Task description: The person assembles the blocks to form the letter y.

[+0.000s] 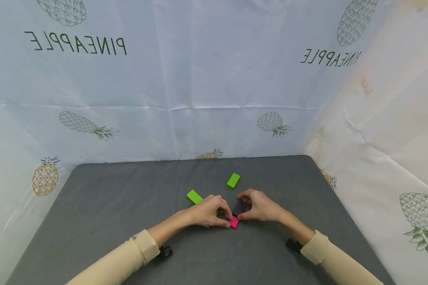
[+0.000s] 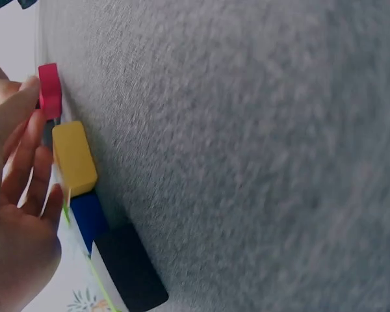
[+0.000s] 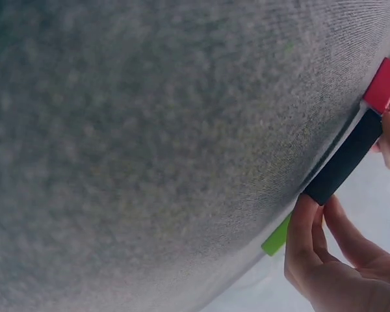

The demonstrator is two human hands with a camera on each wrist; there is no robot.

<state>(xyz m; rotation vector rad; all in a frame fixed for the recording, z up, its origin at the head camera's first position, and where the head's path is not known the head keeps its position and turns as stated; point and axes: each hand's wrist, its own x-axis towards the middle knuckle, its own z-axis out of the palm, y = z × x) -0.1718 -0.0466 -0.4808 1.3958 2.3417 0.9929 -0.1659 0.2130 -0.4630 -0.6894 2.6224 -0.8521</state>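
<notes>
My left hand (image 1: pixel 210 211) pinches a pink block (image 1: pixel 234 222) between thumb and forefinger on the grey table. My right hand (image 1: pixel 262 206) grips a black block (image 1: pixel 239 208) by its end, thumb on one side and fingers on the other. One end of that black block meets the pink block in the right wrist view. A yellow block (image 2: pixel 75 158), a blue block (image 2: pixel 89 220) and another black block (image 2: pixel 130 266) stand in a line below the pink one in the left wrist view. The left hand mostly hides them in the head view.
One green block (image 1: pixel 194 196) lies just beyond the left hand. A second green block (image 1: pixel 233 181) sits farther back, beyond the right hand. The grey table (image 1: pixel 128 190) ends at a hanging white cloth (image 1: pixel 214 79) printed with pineapples, which continues along the sides.
</notes>
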